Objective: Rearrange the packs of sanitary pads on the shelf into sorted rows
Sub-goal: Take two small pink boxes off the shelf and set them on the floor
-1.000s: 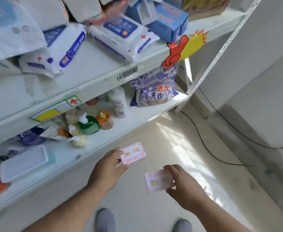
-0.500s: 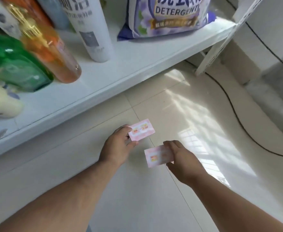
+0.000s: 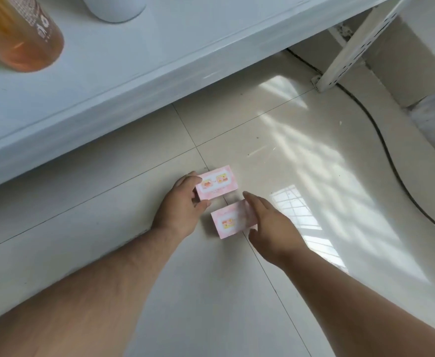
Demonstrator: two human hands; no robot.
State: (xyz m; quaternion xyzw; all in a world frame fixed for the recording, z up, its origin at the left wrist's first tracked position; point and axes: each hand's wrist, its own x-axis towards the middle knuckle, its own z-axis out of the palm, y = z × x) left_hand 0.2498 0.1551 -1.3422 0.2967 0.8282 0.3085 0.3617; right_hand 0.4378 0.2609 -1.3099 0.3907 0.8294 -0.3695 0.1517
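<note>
Pink packs lie low over the floor (image 3: 314,176), long axes parallel, slanting up-right: left hand (image 3: 182,204) pinches far pack (image 3: 217,182), right hand (image 3: 270,225) grips near pack (image 3: 230,221).

I see a pale tiled floor (image 3: 211,292) carrying two pink packs (image 3: 216,183) (image 3: 233,220), apparently resting on it, and a black cable (image 3: 381,140). The white shelf (image 3: 159,60) bears an orange bottle (image 3: 23,34) and a white bottle (image 3: 113,9).

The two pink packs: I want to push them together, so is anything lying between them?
Nothing: the head view shows only bare floor tile between the upper pack and the lower pack.
</note>
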